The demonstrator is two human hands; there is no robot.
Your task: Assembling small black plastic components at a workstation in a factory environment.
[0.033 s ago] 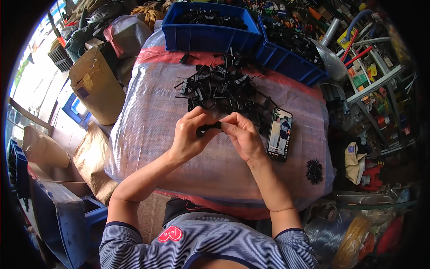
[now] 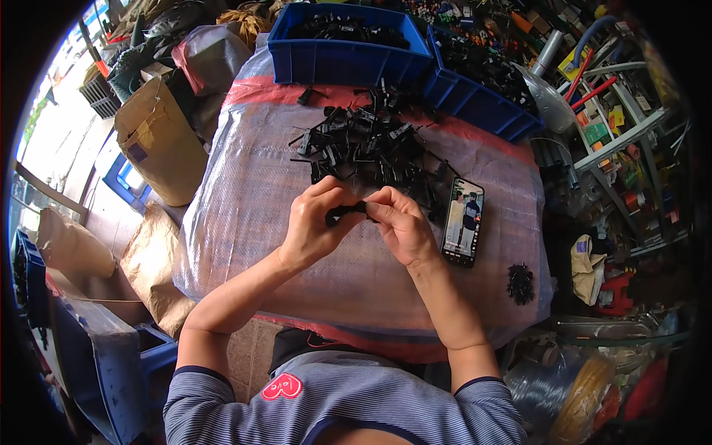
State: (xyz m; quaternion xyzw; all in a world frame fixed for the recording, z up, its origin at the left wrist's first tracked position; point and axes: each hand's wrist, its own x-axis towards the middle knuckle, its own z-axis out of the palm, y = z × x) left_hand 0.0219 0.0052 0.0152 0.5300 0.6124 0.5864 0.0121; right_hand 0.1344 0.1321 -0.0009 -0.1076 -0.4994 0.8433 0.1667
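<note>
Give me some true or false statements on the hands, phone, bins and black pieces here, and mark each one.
1. The left hand and right hand both hold a black part. True.
2. The phone lies left of the left hand. False: it lies to the right of the right hand.
3. Two blue bins hold black pieces. True.
4. The large black pile lies between the hands and the person's body. False: it lies beyond the hands, toward the bins.
5. A small black cluster lies nearer the person's body than the phone does. True.
</note>
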